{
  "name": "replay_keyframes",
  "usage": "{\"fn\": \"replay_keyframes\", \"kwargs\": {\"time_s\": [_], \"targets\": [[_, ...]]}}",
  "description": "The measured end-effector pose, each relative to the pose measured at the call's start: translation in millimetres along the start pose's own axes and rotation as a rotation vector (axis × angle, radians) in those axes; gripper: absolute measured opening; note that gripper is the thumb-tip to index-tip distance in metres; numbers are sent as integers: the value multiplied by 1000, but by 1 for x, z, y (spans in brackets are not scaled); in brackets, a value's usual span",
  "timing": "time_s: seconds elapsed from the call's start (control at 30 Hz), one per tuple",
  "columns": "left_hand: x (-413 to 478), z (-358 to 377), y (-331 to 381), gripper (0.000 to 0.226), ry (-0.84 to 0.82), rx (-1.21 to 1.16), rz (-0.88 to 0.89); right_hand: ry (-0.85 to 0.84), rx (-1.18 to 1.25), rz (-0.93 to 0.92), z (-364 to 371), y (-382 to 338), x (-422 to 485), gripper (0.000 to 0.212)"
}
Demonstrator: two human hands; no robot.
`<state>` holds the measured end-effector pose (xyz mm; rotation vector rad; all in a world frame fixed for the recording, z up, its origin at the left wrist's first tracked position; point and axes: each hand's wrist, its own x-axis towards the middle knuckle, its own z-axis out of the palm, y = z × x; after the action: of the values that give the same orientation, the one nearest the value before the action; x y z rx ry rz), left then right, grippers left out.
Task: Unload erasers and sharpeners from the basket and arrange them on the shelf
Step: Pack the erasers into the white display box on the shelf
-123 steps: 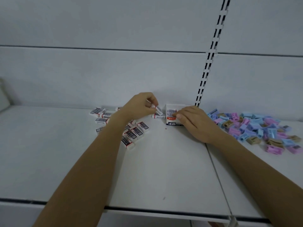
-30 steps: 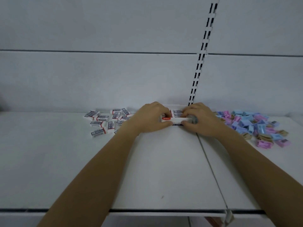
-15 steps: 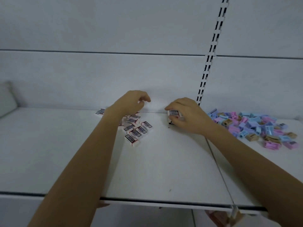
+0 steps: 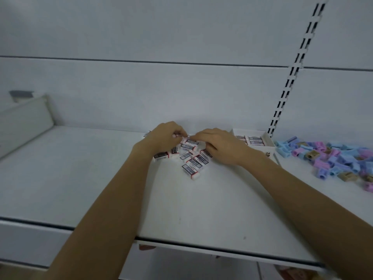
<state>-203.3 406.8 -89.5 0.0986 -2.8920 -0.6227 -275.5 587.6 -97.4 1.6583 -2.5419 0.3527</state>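
Shelf (image 4: 80, 178): white board under a pale back wall; no basket in view.
Done: blue, pink and tan sharpeners (image 4: 333, 158) heaped at the right edge; a few erasers packed in the box (image 4: 268, 153) right of centre.
Left: loose erasers (image 4: 191, 160) scattered mid-frame, probably boxed next.
Left hand (image 4: 163, 138): fingers curled, pinching one loose eraser.
Right hand (image 4: 220, 146): fingers bent over the pile; grip hidden.

- Erasers (image 4: 191, 158): white, with dark barcode-patterned sleeves and red ends.
- Sharpeners (image 4: 331, 156), right of the erasers: pale blue, pink, tan.
- Shelf (image 4: 80, 178): white.
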Motion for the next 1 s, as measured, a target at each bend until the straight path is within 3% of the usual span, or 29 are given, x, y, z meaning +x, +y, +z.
{"fn": "replay_keyframes", "kwargs": {"time_s": [0.23,0.43,0.63,0.8,1.0], "targets": [[-2,0,-7,28,45,-13,-32,-136,-54,80,-3,-4,10,48],[-2,3,-12,36,-15,22,-77,-33,65,125,-3,-2,0,35],[-5,1,-7,29,10,-21,-34,72,112,127,0,-1,-16,24],[-11,1,0,34,28,-65,31,100,34,150,0,-2,-20,29],[-16,5,6,31,-59,-141,-29,95,78,172,-2,0,-22,26]]}}
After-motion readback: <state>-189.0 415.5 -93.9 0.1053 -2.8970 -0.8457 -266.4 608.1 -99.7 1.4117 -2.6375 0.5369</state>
